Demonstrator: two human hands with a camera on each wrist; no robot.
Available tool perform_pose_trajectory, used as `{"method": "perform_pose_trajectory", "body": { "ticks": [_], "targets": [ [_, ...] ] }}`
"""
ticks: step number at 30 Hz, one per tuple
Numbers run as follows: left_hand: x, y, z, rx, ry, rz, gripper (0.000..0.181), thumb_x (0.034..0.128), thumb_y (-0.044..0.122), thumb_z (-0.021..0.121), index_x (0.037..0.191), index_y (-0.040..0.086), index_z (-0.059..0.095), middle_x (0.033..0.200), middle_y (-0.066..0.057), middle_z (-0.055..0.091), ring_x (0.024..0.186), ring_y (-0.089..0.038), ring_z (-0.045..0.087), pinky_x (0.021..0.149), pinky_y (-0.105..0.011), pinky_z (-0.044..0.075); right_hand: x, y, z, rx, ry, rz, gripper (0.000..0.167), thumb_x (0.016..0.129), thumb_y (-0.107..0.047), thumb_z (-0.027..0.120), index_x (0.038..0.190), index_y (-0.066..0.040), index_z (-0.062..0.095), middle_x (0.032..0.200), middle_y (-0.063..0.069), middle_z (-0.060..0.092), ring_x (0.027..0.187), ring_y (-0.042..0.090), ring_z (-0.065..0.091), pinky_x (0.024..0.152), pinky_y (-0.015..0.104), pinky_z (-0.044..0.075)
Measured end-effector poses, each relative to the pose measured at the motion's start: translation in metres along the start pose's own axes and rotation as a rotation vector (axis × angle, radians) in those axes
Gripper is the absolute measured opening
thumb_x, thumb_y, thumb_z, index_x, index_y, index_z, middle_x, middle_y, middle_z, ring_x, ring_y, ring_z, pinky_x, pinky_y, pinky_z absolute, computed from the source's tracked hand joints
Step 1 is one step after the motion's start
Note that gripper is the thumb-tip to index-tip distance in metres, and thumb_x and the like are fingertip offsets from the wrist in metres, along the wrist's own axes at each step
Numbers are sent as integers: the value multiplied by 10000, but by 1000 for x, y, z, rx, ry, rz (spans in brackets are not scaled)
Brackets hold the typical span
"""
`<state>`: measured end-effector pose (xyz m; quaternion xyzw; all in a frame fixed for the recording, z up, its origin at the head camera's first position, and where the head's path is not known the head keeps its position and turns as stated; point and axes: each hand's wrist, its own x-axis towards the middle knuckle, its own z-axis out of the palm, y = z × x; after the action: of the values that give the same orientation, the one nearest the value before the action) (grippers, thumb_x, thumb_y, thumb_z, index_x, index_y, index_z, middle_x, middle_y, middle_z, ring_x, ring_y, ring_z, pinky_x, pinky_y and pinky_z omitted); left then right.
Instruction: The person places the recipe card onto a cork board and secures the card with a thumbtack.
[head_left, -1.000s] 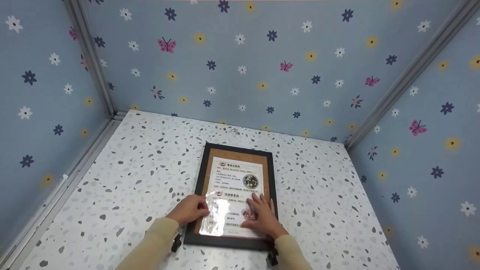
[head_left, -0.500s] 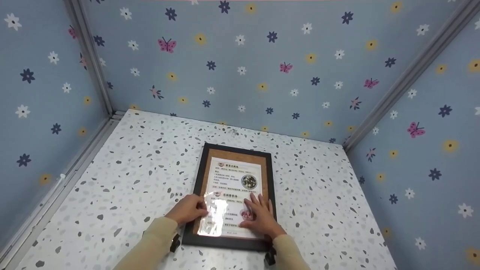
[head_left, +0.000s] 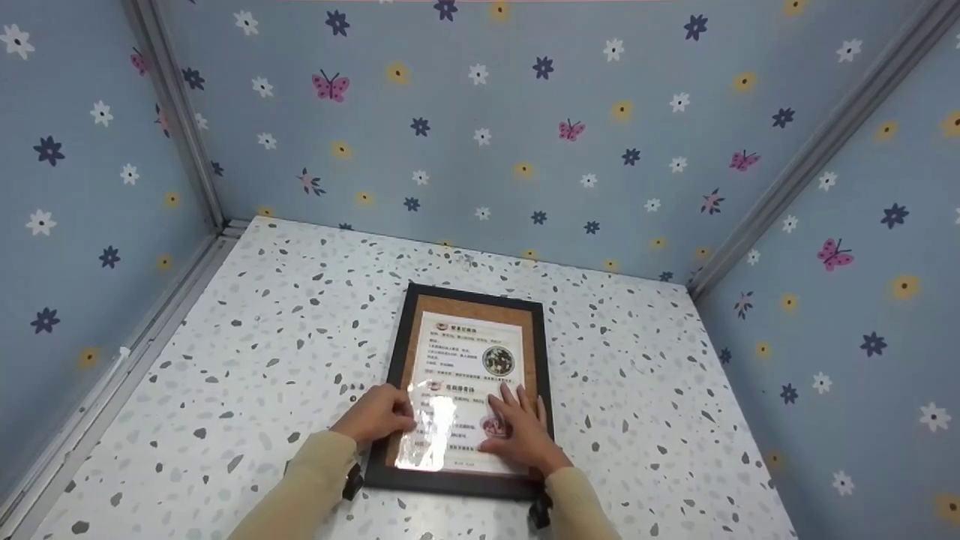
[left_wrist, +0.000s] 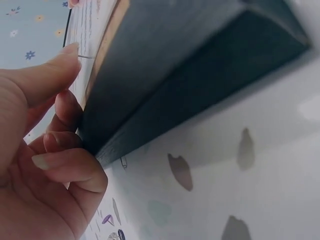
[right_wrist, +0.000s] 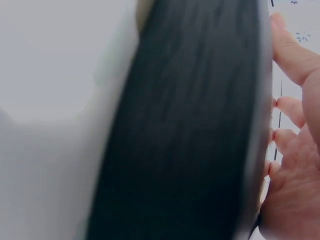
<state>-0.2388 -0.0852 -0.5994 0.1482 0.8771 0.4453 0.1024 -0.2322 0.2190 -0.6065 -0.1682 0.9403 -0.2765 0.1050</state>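
Note:
A black-framed cork board [head_left: 469,301] lies on the table with a glossy printed recipe sheet [head_left: 465,352] on its cork. My left hand [head_left: 376,414] is at the sheet's lower left edge. In the left wrist view, its thumb and forefinger pinch a pin whose thin metal shaft [left_wrist: 86,57] sticks out by the thumb tip; the pin's head is hidden by the fingers. The other fingers are curled against the black frame [left_wrist: 165,65]. My right hand [head_left: 525,433] rests with fingers spread on the sheet's lower right, covering part of a food picture.
Several small dark things lie on the speckled table [head_left: 285,337] left of the board; in the left wrist view one looks like a purple pushpin [left_wrist: 107,219]. Flowered blue walls [head_left: 480,150] enclose the table at the back and both sides.
Both hands keep their places on the board and sheet. Only the head view shifts slightly.

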Motion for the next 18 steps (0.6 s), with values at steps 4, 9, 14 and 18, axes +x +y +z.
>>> {"method": "perform_pose_trajectory", "body": {
  "ticks": [4,9,14,18],
  "targets": [
    [1,1,0,-6,0,-7,139,762,73,816,725,123,692,692,39,597,631,-138,538,585,-320,466,0,1,1,-14,0,5,930,741,-535,783,1518,-196,399,1629,41,156,1497,318,-3,1133,540,-117],
    [3,1,-2,-17,-8,-15,134,749,71,829,723,122,708,682,37,610,622,-137,551,582,-311,476,1,3,1,-25,0,-4,910,764,-532,767,1521,-191,393,1629,51,154,1496,326,-4,1131,546,-117],
    [5,2,-5,-8,-39,-39,126,754,84,833,728,136,722,677,38,624,614,-138,572,582,-299,491,1,3,1,-32,-4,-19,881,794,-528,741,1520,-169,396,1628,81,157,1494,349,3,1129,559,-109],
    [5,2,-7,1,-64,-26,106,766,73,827,732,115,736,661,41,631,598,-132,566,564,-291,481,1,4,1,-35,-8,-22,881,799,-539,732,1522,-165,394,1628,83,161,1493,356,3,1129,565,-104]
  ]
}}
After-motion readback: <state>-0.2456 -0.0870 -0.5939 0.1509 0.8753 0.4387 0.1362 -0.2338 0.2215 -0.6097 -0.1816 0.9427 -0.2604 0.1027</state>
